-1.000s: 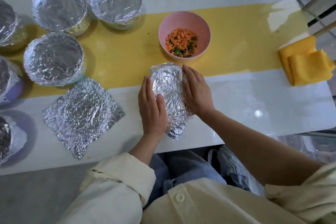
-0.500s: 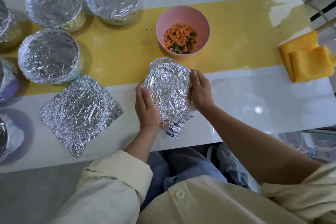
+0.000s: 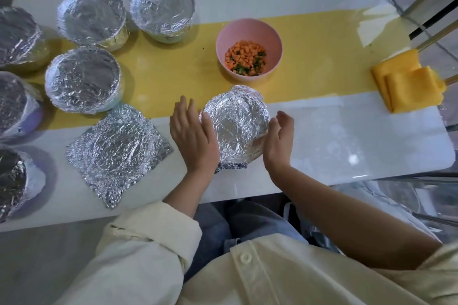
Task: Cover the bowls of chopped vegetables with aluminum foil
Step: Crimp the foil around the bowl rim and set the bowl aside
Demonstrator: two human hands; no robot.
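Just below the middle of the frame, a moulded foil cover [image 3: 238,126] sits between both hands, already pressed into a shallow round dish shape. The left hand [image 3: 193,138] lies against its left rim with the grip spread, fingers straight and palm turned inward. The right hand [image 3: 278,141] cups the right rim with curved fingers. Holding it from two opposite sides like this probably keeps the thin, crinkled sheet from collapsing or losing its round form. Whether its underside touches the worktop [image 3: 347,136] or is lifted just clear of it, I cannot tell.

Directly above it, on the yellow runner [image 3: 173,64], stands the pink bowl [image 3: 247,28], uncovered, with diced orange and green chopped vegetables [image 3: 245,58] heaped at the bottom. It is the only open bowl in sight, so it looks like the one this cover is meant for, and it stands near, within easy reach.

Foil-covered bowls [image 3: 84,79] crowd the upper left and left edge, likely set aside there as finished work. A flat foil sheet [image 3: 119,153], creased with a round imprint, lies just left of the left hand, perhaps kept ready as a spare. At the right edge rests a folded yellow cloth [image 3: 409,86], well apart from the bowls.

The task seems close to done.
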